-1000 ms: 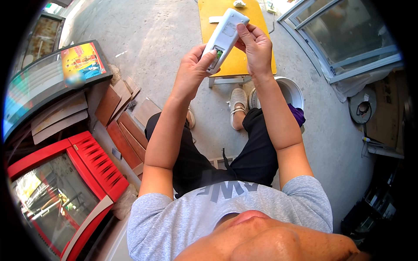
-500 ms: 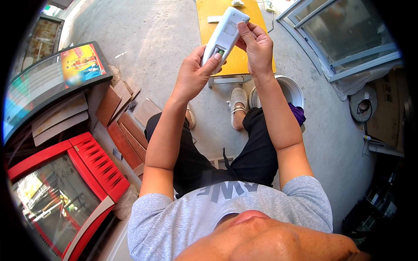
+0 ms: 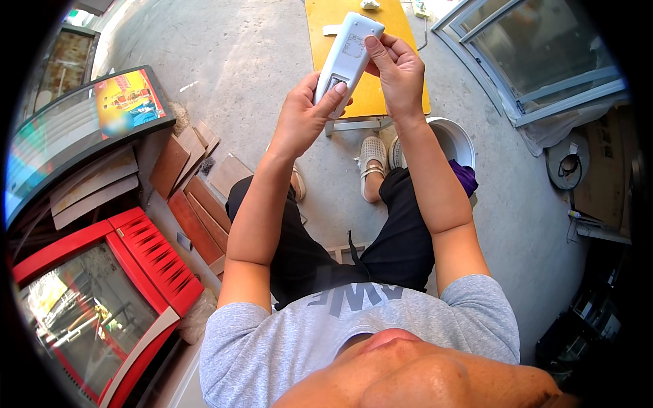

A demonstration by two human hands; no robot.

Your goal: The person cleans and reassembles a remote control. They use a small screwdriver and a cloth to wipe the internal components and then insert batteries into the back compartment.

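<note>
Above the yellow table, a white remote control (image 3: 352, 51) is held back side up, tilted with its far end toward the right. Its battery compartment (image 3: 338, 81) is uncovered near the lower end. My left hand (image 3: 307, 112) grips that lower end, thumb at the compartment and fingers underneath. The thumb hides part of the compartment, so I cannot tell what is inside. My right hand (image 3: 399, 75) pinches the right edge near the far end, thumb on the back and fingers behind. A small flat white piece (image 3: 331, 30) lies on the table left of the remote.
The yellow table (image 3: 401, 75) stands ahead, with a white crumpled bit (image 3: 370, 5) at its far end. A white bucket (image 3: 454, 132) with purple cloth (image 3: 464, 178) stands right of my legs. Wooden boards (image 3: 197, 211) and a red-framed glass case (image 3: 160, 255) are at left; window frames (image 3: 537, 61) lean at right.
The remote control has shifted slightly left and tilted a little in both hands. The green seen in the battery compartment no longer shows. Both hands keep their grip.
</note>
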